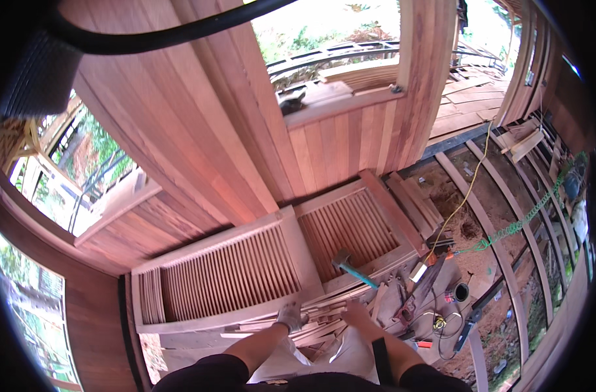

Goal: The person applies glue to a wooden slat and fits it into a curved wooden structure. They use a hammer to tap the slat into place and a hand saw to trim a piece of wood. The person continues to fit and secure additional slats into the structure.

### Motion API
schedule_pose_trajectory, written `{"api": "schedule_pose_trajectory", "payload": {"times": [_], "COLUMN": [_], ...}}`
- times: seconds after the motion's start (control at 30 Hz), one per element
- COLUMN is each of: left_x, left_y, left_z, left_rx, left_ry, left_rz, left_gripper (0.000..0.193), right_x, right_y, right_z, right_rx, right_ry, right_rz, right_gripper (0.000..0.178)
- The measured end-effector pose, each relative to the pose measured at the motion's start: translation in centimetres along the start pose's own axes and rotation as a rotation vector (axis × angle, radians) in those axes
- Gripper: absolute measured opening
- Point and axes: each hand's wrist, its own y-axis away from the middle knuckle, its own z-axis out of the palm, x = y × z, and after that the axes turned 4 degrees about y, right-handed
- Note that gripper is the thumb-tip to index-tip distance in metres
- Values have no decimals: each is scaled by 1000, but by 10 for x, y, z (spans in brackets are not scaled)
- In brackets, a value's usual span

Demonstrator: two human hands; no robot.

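A louvered wooden shutter panel, made of two slatted sections, lies in front of me against the plank wall. Along its near edge, thin wooden strips are heaped loosely above my lap. My left hand, in a pale glove, is closed at the left end of this heap, by the panel's lower rail; what it grips is hidden. Over the heap's right part, my right hand has its fingers curled around a wooden strip. A hammer with a teal handle rests on the right section of the panel, beyond my right hand.
To the right lie a hand saw, a dark cup, a blue-handled tool and cables. A yellow cord and a green coiled hose cross open floor joists with ground beneath. Stacked boards sit beside the panel.
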Motion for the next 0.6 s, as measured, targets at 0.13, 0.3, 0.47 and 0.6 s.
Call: {"api": "schedule_pose_trajectory", "payload": {"times": [0.13, 0.3, 0.47, 0.6], "left_x": [-35, -43, -57, -56], "left_y": [-89, -129, -141, -142], "left_z": [46, 136, 144, 143], "left_rx": [170, 471, 527, 517], "left_ry": [-98, 140, 116, 123], "left_rz": [95, 122, 133, 114], "left_gripper": [108, 99, 86, 82], "right_x": [-25, -53, -79, -76], "right_y": [-143, -216, -228, -236], "right_z": [24, 65, 104, 118], "right_rx": [130, 261, 141, 254], "right_ry": [1, 48, 101, 97], "right_rz": [-102, -108, -7, 8], "right_gripper": [58, 89, 104, 100]}}
